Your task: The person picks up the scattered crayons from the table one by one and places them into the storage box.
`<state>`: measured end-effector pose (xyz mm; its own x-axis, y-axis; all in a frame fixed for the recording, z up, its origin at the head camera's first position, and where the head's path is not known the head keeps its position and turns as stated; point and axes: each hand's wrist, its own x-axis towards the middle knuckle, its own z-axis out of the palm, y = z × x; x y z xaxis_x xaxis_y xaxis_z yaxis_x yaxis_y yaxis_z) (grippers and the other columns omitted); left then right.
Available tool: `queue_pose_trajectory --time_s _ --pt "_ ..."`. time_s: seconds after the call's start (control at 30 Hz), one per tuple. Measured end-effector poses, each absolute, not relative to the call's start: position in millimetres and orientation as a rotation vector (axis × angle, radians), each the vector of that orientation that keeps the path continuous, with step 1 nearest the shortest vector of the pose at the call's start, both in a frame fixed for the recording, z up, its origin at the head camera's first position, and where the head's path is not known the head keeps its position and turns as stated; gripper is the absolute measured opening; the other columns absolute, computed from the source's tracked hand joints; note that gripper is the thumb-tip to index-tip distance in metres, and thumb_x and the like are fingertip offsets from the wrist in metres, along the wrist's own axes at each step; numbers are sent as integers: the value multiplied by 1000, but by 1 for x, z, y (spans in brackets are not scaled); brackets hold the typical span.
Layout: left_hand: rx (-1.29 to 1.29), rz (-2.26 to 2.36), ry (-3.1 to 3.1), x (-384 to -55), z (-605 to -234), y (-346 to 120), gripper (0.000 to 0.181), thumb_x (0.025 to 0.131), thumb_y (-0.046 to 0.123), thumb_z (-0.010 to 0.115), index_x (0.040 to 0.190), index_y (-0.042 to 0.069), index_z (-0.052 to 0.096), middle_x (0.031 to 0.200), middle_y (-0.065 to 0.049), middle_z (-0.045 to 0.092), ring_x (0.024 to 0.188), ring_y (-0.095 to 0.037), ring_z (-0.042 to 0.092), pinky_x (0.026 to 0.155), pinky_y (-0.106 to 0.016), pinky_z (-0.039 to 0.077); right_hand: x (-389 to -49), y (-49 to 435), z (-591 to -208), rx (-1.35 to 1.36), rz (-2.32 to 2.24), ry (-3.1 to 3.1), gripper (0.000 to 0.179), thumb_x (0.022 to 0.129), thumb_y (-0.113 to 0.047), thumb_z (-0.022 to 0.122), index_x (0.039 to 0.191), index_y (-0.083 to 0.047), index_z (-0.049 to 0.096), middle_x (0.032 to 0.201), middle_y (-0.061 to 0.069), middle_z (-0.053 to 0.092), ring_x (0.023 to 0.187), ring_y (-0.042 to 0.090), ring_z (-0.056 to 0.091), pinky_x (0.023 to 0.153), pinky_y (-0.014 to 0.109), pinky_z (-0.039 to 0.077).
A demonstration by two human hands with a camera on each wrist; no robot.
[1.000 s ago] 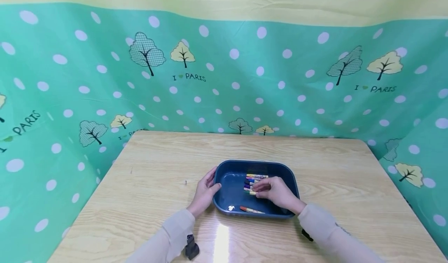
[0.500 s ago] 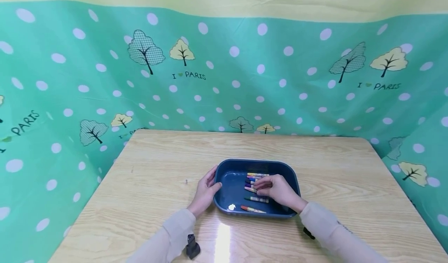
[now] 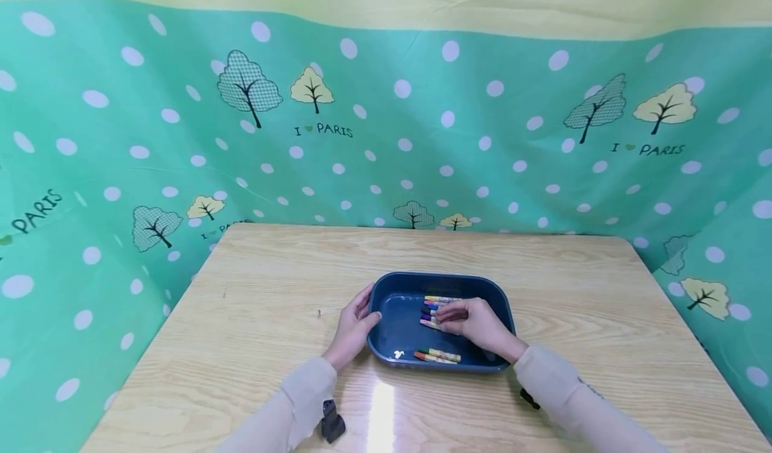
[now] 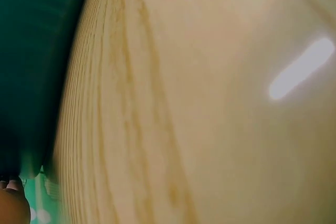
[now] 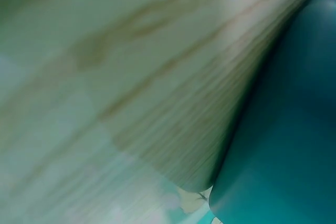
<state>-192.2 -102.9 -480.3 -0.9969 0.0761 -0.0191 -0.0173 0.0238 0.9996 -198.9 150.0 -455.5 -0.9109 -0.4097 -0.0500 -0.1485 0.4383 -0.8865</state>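
A dark blue plastic tray (image 3: 395, 332) with rounded corners stands on the table. My left hand (image 3: 352, 329) grips its left wall, thumb over the rim and fingers outside; part of this hand (image 4: 13, 203) shows in the left wrist view. My right hand (image 3: 482, 326) is inside the tray, with bent fingers and thumb at a row of crayons (image 3: 429, 311). It covers their right ends, and whether it pinches one is hidden. A green-tipped crayon (image 3: 445, 355) lies close beside an orange-red crayon (image 3: 437, 359) along the near wall.
The wooden table (image 3: 271, 272) extends around the tray. A green polka-dot curtain (image 3: 374, 138) hangs behind and at both sides. Tray walls (image 4: 37, 51) fill an edge of each wrist view. Light glares on the table in front of the tray.
The green crayon has come out from under my right hand and rolled toward the near wall, beside the orange-red one. My left hand has stayed on the tray.
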Motion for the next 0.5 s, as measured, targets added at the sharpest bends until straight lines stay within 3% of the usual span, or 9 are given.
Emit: queue_pose_trajectory --time_s 0.37,0.5 --pt "134 1988 2275 -197 -484 -113 64 84 3 59 142 4 32 144 -20 35 131 -35 35 107 -43 33 -196 150 -452 -493 -1444 2434 37 84 -13 65 119 -6 61 111 12 66 98 20 64 80 26 57" --pt "183 1922 2291 -199 -482 -118 67 85 8 61 143 4 28 147 -15 30 136 -31 28 112 -43 26 -194 154 -447 -480 -1420 2477 42 84 -16 64 124 -7 57 119 12 62 105 25 61 85 32 55"
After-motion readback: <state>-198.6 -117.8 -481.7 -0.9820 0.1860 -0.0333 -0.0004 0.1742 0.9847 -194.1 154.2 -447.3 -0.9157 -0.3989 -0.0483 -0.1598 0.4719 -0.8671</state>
